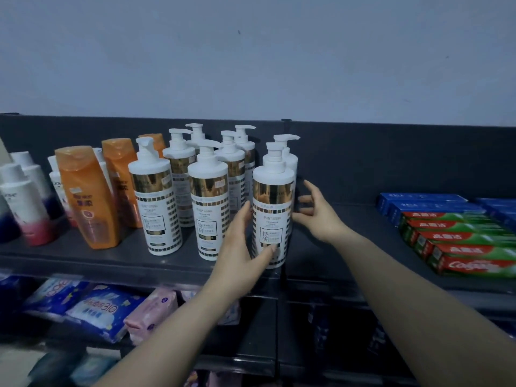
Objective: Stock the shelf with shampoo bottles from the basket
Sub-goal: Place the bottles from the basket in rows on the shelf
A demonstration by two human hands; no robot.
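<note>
Several white pump shampoo bottles with gold bands stand in rows on the dark shelf (83, 259). The front right bottle (273, 202) stands upright at the shelf's front edge. My left hand (245, 247) wraps its lower left side, thumb across the label. My right hand (315, 210) is at its right side with fingers spread, fingertips at or just off the bottle. Another pump bottle (289, 155) stands right behind it. The basket is out of view.
Orange shampoo bottles (89, 196) and white-pink bottles (25, 202) stand to the left. Toothpaste boxes (458, 238) lie at the right of the shelf, with bare shelf between them and my right hand. Packets (100, 308) fill the shelf below.
</note>
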